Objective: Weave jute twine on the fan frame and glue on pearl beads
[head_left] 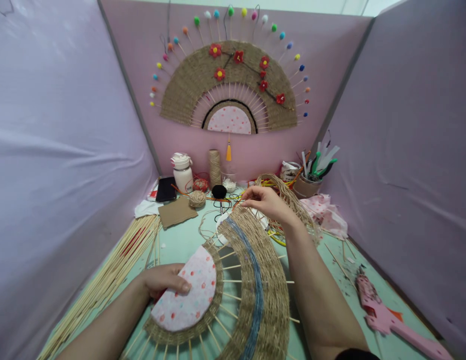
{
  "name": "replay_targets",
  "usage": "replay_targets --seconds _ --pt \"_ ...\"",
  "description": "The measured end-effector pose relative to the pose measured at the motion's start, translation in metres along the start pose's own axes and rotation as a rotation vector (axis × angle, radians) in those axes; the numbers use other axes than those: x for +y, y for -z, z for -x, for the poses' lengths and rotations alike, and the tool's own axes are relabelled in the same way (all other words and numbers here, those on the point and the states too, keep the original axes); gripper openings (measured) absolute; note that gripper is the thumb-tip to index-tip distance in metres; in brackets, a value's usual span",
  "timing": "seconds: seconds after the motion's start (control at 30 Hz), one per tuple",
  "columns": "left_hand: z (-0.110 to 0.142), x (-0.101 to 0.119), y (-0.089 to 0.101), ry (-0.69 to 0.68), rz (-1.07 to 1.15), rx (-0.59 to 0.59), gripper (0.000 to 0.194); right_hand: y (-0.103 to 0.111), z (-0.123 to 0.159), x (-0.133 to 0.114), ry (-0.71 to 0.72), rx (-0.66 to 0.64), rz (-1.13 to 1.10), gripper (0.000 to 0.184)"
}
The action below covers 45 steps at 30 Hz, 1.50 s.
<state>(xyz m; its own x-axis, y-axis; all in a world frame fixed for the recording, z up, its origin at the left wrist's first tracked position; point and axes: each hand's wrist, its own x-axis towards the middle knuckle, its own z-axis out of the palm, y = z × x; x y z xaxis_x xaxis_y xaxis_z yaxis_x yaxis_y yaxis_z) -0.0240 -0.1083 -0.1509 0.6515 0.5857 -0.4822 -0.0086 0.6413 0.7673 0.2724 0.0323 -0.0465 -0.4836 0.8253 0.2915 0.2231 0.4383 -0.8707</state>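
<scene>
A woven twine fan (270, 260) with a blue band and thin wooden sticks is tilted in front of me. My left hand (167, 281) grips its half-circle centre (193, 295), covered in white cloth with small red prints; the thumb lies on top and the other fingers are hidden beneath. At the far end of the woven band is my right hand (266, 202), fingers curled and their tips pinched together by the edge. What is between those fingertips is too small to make out. Loose twine (208, 225) trails off left of that end.
Bamboo sticks (116, 270) lie at left beside cardboard (177, 212). Behind stand a white bottle (182, 172), a twine spool (214, 169) and a tool pot (308, 185). A pink glue gun (386, 312) rests at right. A finished fan (180, 90) hangs on the back wall.
</scene>
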Motion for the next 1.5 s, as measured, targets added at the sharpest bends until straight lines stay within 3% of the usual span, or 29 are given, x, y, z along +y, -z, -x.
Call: replay_targets --seconds 0.3,0.73,0.9,1.13,1.5 --pt "0.0 -0.002 0.001 0.002 -0.026 -0.003 0.033 0.002 -0.001 0.006 -0.028 -0.025 -0.094 0.015" --pt "0.003 0.001 0.0 -0.073 0.036 0.044 0.038 0.009 0.006 0.016 -0.119 -0.154 -0.224 0.044" --pt "0.004 0.0 0.0 -0.092 0.054 0.055 0.039 0.01 0.006 0.029 -0.133 -0.194 -0.229 0.031" --pt "0.001 -0.003 0.001 -0.041 0.032 -0.02 0.039 0.005 0.0 0.037 -0.13 -0.186 -0.087 0.021" --pt "0.0 -0.003 -0.001 -0.012 0.008 -0.017 0.037 0.004 -0.008 0.032 -0.004 -0.023 0.116 0.018"
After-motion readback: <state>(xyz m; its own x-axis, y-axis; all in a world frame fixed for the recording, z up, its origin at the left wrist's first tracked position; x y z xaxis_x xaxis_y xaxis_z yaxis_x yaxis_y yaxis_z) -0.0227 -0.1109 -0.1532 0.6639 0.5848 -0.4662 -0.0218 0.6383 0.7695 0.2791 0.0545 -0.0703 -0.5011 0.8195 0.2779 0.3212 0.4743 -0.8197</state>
